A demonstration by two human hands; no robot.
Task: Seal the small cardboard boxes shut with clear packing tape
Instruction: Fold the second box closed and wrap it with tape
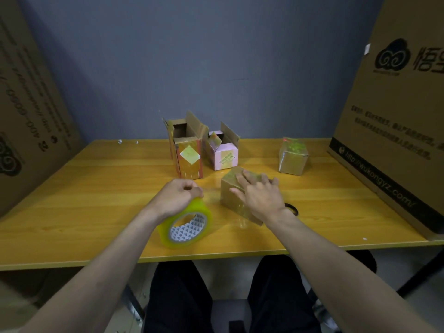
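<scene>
Head view: left hand (179, 195) grips tape roll (186, 225), right hand (258, 194) flat on box (236, 197) beside it, mid-taping; next likely cut the strip, smooth down.

Dim, bluish room light falls from above, brightest on the yellow worktop (96, 212). Soft glare sheens the taped box (230, 195) under the right hand (260, 197). Wide-angle distortion bends the edges; the large cartons (396, 116) far beside the hand look blurred.
</scene>
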